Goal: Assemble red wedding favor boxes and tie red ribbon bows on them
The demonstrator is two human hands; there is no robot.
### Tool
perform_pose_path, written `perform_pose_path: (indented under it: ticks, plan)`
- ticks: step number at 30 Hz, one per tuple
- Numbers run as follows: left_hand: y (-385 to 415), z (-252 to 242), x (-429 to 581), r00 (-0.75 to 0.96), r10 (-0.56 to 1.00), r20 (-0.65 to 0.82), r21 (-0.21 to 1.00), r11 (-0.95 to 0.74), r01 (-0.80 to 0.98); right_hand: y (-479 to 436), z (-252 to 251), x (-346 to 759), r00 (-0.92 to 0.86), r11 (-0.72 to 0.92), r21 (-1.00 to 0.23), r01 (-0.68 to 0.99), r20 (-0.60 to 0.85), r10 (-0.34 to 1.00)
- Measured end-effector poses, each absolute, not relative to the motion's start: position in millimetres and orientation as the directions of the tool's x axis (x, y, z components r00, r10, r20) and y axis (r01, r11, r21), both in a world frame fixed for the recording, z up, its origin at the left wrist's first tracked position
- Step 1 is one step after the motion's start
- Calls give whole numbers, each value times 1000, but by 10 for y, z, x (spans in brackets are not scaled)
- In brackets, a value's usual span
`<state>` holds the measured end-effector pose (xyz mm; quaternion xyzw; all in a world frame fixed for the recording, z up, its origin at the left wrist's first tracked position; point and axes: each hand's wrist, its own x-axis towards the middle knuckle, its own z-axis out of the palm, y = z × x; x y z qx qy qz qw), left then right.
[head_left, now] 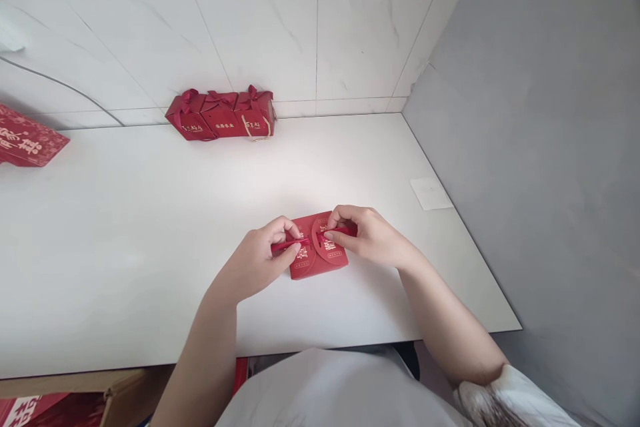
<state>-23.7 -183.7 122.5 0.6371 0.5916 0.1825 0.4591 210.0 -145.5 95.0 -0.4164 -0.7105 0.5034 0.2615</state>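
Note:
A red gift box (306, 272) with gold characters and rounded, overlapping flaps lies on the white table in front of me. A dark red ribbon (281, 246) runs through the flaps on its top. My left hand (263, 255) pinches the ribbon at the box's left side, thumb against fingers. On the right, my right hand (367, 235) pinches the other part of the same ribbon, close to the middle of the lid. Both hands are just over the box, and part of the ribbon is hidden behind the fingers.
Against the tiled wall stand several red boxes (220, 117) in a row, with ribbon bows. A red patterned package (33, 140) is at the far left. A white paper square (431, 193) lies by the grey wall (540, 147). Below the table's front edge is a cardboard carton (113, 390).

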Motion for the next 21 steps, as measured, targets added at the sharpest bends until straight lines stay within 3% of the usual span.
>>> perform_pose_path:
  ticks: [5,10,14,21]
  plan:
    - [-1869,1311,-199,169,925,-341,748,158,644,-1462,988,2104,-531,126,-948,293,-52,846]
    - [-1812,1263,-249,214,923,-319,843,173,510,-1449,997,2131,-578,27,-983,183,-85,812]
    - [-1755,1188,-302,238,892,-384,859,250,446,-1421,959,2151,-588,-39,-988,148,-120,800]
    - [-1798,1214,-312,196,919,-342,823,192,535,-1399,938,2166,-595,-47,-995,87,-89,799]
